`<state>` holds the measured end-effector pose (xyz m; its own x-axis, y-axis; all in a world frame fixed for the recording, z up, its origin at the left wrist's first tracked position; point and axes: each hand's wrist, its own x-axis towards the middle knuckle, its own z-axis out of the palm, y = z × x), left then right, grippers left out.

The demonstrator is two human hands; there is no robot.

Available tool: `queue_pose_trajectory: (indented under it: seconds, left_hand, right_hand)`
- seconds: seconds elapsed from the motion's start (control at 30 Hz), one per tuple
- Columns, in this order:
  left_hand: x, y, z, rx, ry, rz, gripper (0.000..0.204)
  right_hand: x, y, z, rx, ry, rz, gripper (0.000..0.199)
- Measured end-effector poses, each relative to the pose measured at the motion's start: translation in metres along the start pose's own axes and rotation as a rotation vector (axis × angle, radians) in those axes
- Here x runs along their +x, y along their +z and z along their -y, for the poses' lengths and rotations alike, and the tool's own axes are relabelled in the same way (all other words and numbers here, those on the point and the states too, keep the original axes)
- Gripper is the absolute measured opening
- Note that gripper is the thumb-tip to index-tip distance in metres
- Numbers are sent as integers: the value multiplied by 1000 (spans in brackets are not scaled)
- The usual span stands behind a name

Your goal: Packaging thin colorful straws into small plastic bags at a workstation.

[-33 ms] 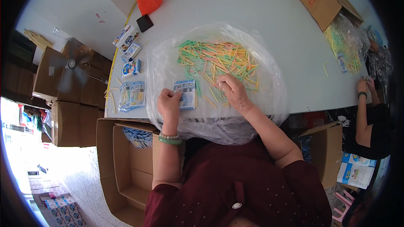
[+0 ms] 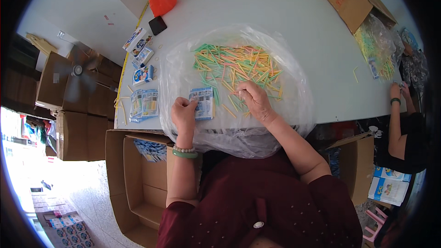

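My left hand [image 2: 183, 115] is closed, with thumb and forefinger pinching the left edge of a blue-and-white plastic packet [image 2: 204, 103]. The packet lies flat on a clear plastic sheet [image 2: 294, 87], and a yellow stick shows along its right side. To its right, my right hand [image 2: 255, 101] is closed in a pinch, at the near edge of a pile of thin straws [image 2: 239, 62] in green, yellow and pink. A small pinkish tip shows at its fingertips, too small to name. A few loose straws lie between my two hands.
Left of the sheet lie filled packets [image 2: 144, 104], small blue-and-white boxes [image 2: 143, 75], a black phone-like object [image 2: 157, 25] and a red bag [image 2: 163, 1]. Open cartons [image 2: 147, 174] stand below the table edge. At right, a co-worker's hands [image 2: 396, 93] are near a tipped carton [image 2: 351, 0] spilling straws.
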<state>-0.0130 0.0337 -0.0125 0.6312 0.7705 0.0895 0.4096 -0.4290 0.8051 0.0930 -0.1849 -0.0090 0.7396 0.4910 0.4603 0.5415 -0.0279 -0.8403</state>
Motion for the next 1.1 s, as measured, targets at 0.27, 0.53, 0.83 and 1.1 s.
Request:
queue_pose_trajectory:
  seconds: [0.27,0.53,0.83,1.1]
  left_hand:
    - [-9,-15,-23,334,431,-212,5]
    - [-35,8,-67,-868,-168,482,9]
    - [-34,32,-53,-760,-148,639,10]
    - [-33,31,-59,-811,-44,701,5]
  right_hand:
    - [-6,0,-3,-161,-101,14,23]
    - [11,0,46,287,342,83,19]
    - [4,-13,36,63,425,189,7]
    - [11,-13,18,40,297,270,11]
